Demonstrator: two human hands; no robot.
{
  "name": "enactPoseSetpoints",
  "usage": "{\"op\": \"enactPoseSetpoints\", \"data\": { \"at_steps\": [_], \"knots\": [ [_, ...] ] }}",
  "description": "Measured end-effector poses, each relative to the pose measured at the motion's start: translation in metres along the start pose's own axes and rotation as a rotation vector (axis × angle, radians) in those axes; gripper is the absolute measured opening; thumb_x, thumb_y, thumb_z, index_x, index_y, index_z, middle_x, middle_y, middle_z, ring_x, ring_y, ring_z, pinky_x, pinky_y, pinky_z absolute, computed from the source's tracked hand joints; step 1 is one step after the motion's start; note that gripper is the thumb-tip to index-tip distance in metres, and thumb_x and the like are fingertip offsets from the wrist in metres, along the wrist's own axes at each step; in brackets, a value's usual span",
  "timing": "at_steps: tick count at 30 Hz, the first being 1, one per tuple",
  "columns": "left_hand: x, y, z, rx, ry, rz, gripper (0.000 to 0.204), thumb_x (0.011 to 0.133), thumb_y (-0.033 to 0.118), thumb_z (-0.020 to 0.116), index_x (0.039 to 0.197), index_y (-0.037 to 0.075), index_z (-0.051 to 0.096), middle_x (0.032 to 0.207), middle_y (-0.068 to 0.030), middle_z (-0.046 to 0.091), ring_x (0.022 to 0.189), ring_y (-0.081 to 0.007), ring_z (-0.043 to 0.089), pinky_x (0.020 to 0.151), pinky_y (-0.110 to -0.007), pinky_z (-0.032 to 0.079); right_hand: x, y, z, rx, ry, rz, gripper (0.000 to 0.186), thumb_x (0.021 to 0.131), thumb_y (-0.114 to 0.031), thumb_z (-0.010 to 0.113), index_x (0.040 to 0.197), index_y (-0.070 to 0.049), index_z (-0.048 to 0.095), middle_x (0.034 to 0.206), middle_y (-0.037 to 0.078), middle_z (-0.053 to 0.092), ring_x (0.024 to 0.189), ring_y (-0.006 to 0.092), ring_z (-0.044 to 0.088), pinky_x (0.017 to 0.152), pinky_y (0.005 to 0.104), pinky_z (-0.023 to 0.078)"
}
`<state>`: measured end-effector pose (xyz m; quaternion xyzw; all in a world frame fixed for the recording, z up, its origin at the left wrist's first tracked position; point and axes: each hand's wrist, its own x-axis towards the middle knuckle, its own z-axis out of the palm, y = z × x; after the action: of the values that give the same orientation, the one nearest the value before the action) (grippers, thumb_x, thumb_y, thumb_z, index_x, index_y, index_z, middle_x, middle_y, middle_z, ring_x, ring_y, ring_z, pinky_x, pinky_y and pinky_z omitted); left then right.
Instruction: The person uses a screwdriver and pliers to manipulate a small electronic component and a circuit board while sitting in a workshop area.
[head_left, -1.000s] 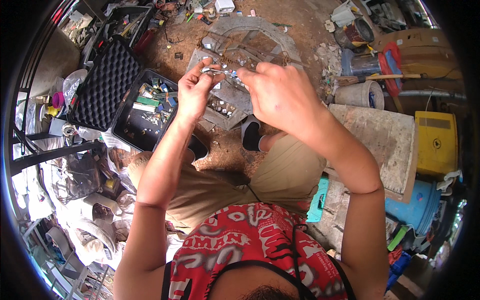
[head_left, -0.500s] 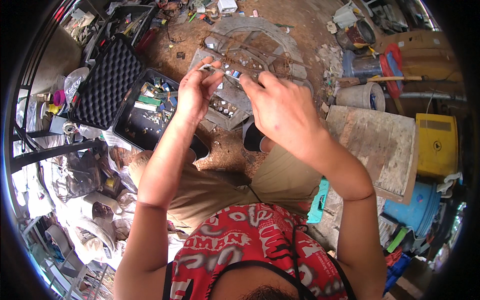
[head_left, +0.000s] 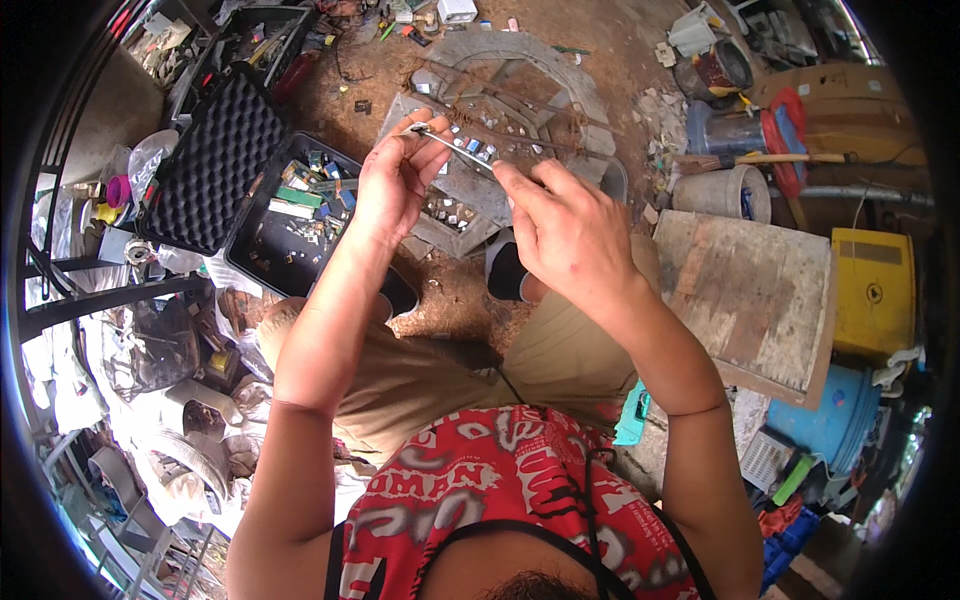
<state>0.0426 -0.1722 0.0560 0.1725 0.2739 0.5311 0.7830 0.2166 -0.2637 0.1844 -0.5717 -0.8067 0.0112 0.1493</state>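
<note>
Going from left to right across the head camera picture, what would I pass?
Open black case with foam lid → left hand → thin metal piece held between both hands → right hand → worn wooden board → yellow box.

- Thin shiny metal rod [head_left: 452,146]: smooth, glinting.
- Open black plastic case [head_left: 262,238]: matt; lid foam, dimpled.
- Grey weathered wooden board [head_left: 755,292]: rough, stained.
</note>
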Motion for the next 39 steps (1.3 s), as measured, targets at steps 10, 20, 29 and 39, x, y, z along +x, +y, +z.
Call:
{"op": "enactPoseSetpoints", "data": {
  "at_steps": [10,20,29,39],
  "knots": [
    [-0.003,-0.015,-0.002,0.118,0.052,0.066,0.035,0.098,0.011,0.05,0.131,-0.001,0.049,0.122,-0.0129,0.064,0.104,-0.0217,0.066,0.095,-0.033,0.052,0.0,-0.005,0.023,-0.113,0.021,0.0,0.037,0.081,-0.008,0.063,0.117,-0.012,0.066,0.087,0.009,0.059,0.07,0.0299,0.065,0.062,0.0401,0.055],
    [-0.006,-0.021,0.0,0.32,0.029,-0.023,0.04,0.092,-0.003,0.048,0.132,-0.002,0.051,0.11,-0.0087,0.067,0.092,-0.0168,0.069,0.086,-0.027,0.056,0.049,0.006,-0.024,-0.273,-0.298,-0.162,0.028,0.078,-0.011,0.059,0.103,-0.005,0.07,0.085,0.017,0.068,0.068,0.0311,0.07,0.058,0.0413,0.057],
    [0.005,0.01,-0.008,0.192,-0.141,-0.17,0.047,0.088,-0.004,0.042,0.135,-0.007,0.045,0.115,-0.0178,0.066,0.09,-0.0204,0.071,0.087,-0.029,0.058,0.009,0.05,-0.025,0.274,-0.055,0.092,0.029,0.092,-0.015,0.059,0.12,-0.008,0.062,0.101,0.013,0.07,0.091,0.0285,0.069,0.08,0.038,0.054],
    [-0.011,-0.006,-0.003,0.638,-0.465,-0.36,0.042,0.095,0.004,0.054,0.137,0.0,0.049,0.11,-0.0065,0.064,0.096,-0.0135,0.066,0.091,-0.027,0.053,0.024,0.054,0.069,0.552,-0.093,0.058,0.038,0.078,-0.019,0.08,0.109,-0.004,0.067,0.099,0.01,0.066,0.089,0.0225,0.066,0.08,0.0338,0.052]
  ]
}}
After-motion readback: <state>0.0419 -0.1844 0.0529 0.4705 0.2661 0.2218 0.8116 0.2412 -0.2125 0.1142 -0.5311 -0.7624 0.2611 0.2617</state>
